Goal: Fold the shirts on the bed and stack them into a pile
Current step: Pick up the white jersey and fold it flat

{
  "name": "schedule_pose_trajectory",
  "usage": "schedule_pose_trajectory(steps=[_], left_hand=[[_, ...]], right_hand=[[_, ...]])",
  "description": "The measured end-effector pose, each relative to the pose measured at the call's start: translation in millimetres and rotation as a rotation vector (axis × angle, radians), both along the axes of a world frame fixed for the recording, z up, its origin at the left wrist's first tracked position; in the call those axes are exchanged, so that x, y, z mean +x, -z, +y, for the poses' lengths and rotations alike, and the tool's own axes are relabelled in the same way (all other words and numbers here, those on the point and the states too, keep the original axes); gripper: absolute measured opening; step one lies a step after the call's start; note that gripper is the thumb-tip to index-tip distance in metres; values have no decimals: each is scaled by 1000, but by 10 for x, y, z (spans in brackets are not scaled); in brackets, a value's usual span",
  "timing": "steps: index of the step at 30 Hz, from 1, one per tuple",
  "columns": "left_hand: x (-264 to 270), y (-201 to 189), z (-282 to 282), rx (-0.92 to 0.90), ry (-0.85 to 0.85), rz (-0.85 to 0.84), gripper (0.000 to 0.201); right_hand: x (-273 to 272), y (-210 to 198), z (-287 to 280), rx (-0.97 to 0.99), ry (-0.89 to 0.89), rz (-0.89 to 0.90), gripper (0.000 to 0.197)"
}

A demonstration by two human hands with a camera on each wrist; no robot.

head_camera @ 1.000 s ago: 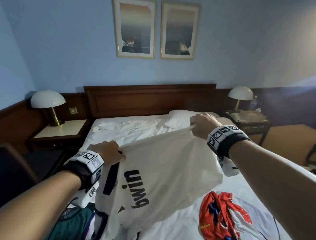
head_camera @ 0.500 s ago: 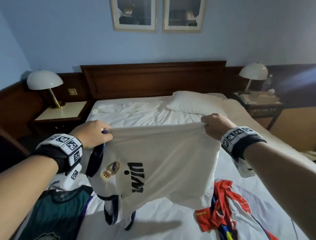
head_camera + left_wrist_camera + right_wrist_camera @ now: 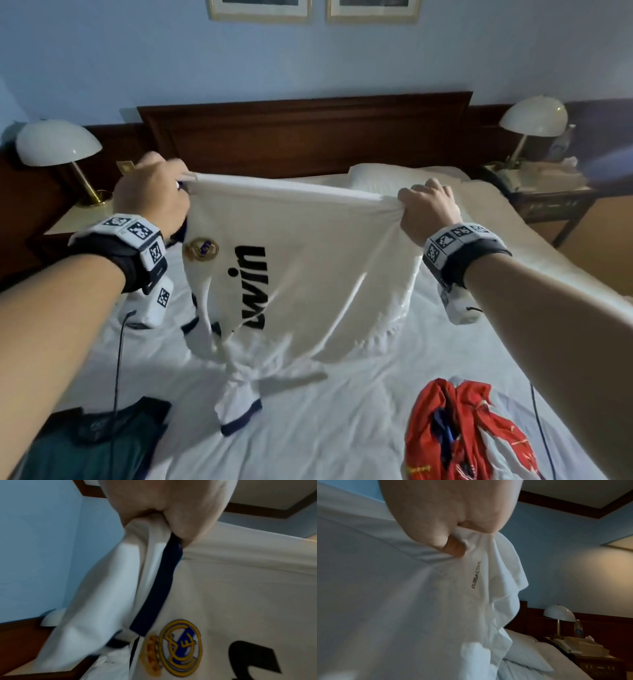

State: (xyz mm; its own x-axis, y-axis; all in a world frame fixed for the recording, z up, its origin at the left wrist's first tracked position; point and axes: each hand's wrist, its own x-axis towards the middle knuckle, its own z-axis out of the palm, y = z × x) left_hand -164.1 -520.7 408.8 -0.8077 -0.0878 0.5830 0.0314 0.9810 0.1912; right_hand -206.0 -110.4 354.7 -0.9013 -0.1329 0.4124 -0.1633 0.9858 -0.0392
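Left hand: your left hand [image 3: 150, 195] is clenched on the white shirt [image 3: 308, 274] at its navy-trimmed end.
Right hand: your right hand [image 3: 428, 212] grips the shirt's bunched hem corner.
White shirt: stretched between both hands above the bed [image 3: 342, 428], one sleeve touching the sheet.
Other shirts: red shirt [image 3: 455, 435] at 5 o'clock, dark green shirt [image 3: 102, 442] at 7 o'clock.

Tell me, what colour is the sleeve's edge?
Dark navy blue on the sleeve, clearest in the head view.
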Motion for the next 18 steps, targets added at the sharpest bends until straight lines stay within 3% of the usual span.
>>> schedule_pose_trajectory(steps=[5,9,14,18], left_hand=[[-75,-129,-22,118,105,228,23],[364,228,-102,60,228,179,26],[1513,1413,-223,-161,284,-161,29],[2526,2787,-357,-329,366,-582,37]], right_hand=[[-7,-35,-136,-143,3,95,20],[242,527,-98,-195,-29,89,20],[1016,1799,-53,-194,-209,90,22],[1907,3045,32,-56,-272,-151,19]])
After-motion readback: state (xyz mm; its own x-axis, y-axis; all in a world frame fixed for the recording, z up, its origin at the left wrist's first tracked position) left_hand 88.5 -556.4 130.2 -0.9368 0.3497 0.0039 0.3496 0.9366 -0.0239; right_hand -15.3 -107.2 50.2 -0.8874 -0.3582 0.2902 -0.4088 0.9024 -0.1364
